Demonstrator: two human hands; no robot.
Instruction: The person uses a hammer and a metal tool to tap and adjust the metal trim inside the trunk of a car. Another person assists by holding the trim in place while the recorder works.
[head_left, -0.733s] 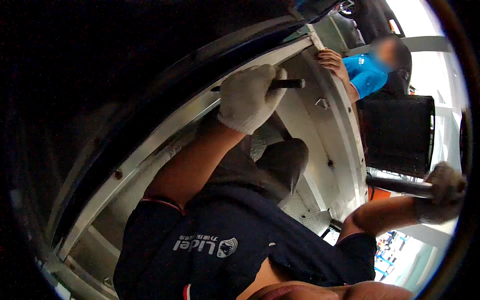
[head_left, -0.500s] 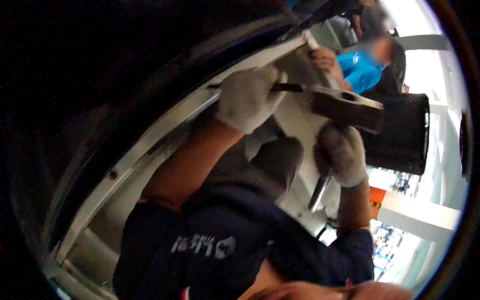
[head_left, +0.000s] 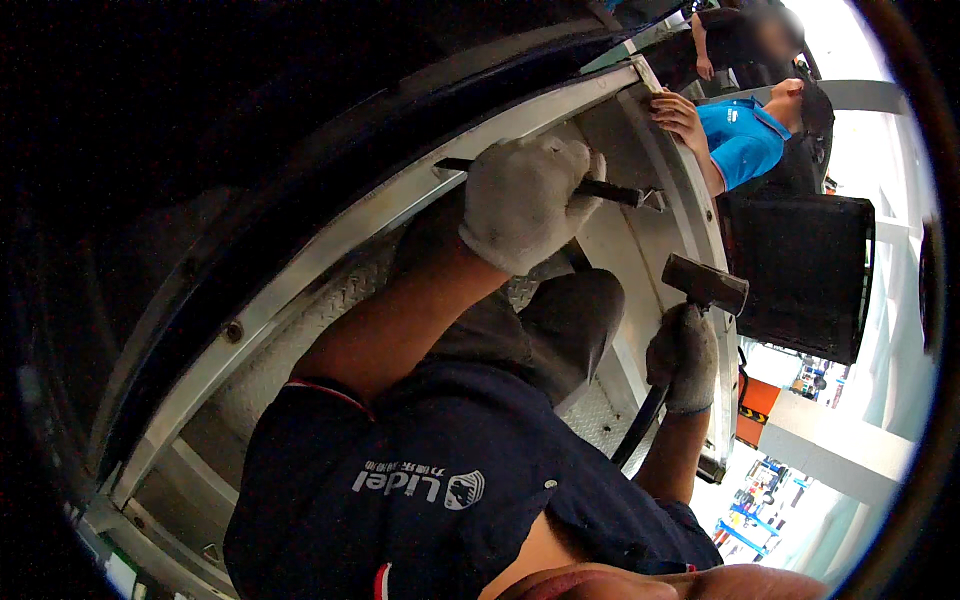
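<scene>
My left hand (head_left: 525,205), in a white knit glove, is closed around a dark steel chisel (head_left: 612,192). Its pointed end reaches the pale metal frame rail (head_left: 375,210) on the left, and its blunt end sticks out to the right. My right hand (head_left: 685,360), gloved with a dark palm, grips a hammer close below its head. That hammer head (head_left: 705,285) is apart from the chisel, lower and to the right of it. The hammer's dark handle runs down past my wrist.
Metal framing surrounds me, with tread plate (head_left: 600,410) below. A person in a blue shirt (head_left: 740,140) rests a hand on the frame's far corner; another person in dark clothing (head_left: 740,45) stands behind. A black panel (head_left: 795,275) is at right, and a large dark body overhangs the left.
The hammer head has moved away from the chisel's blunt end, downward in the view, with my right hand. My left hand keeps hold of the chisel. The person in blue has turned their head.
</scene>
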